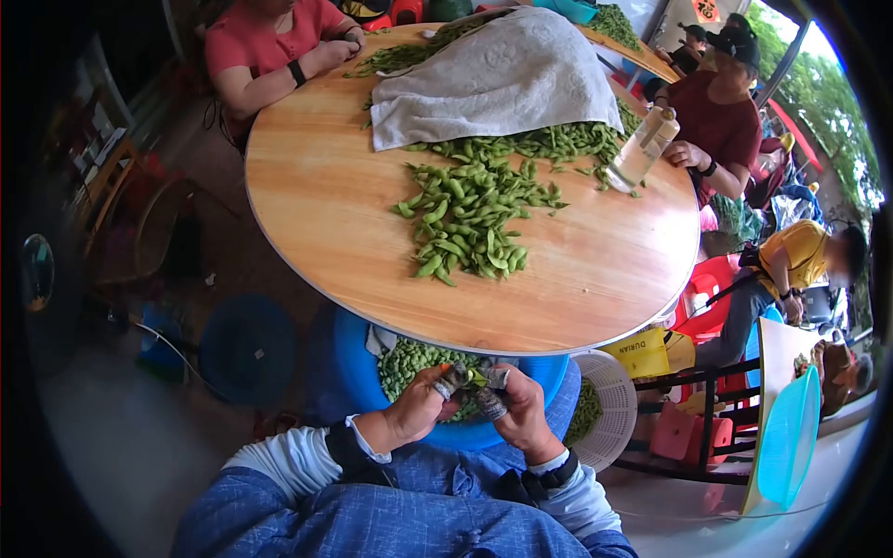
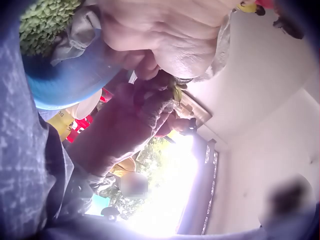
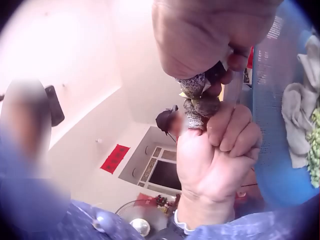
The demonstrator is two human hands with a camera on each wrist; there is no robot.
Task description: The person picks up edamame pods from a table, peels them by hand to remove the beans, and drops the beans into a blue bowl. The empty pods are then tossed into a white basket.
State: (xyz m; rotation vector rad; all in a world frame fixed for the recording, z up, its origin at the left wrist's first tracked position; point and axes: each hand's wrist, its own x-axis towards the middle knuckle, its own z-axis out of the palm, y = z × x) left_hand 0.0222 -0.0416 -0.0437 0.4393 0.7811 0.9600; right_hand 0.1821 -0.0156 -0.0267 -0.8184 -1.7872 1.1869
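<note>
Over a blue tub (image 1: 358,377) holding shelled green beans (image 1: 402,365), both hands meet, thumbs and fingertips wrapped in patterned coverings. Between them is a green pod (image 1: 477,378), pinched by the left hand (image 1: 416,405) and the right hand (image 1: 523,414). In the left wrist view a bit of the pod (image 2: 177,93) shows between the fingertips; the right wrist view shows the wrapped fingertips touching, the pod mostly hidden. A pile of unshelled pods (image 1: 465,219) lies on the round wooden table (image 1: 316,205).
A grey cloth (image 1: 502,74) covers more pods on the table, beside a clear bottle (image 1: 642,149). A white basket (image 1: 614,409) with pods stands right of the tub. People sit around the table's far side; a turquoise basket (image 1: 789,437) is at the right.
</note>
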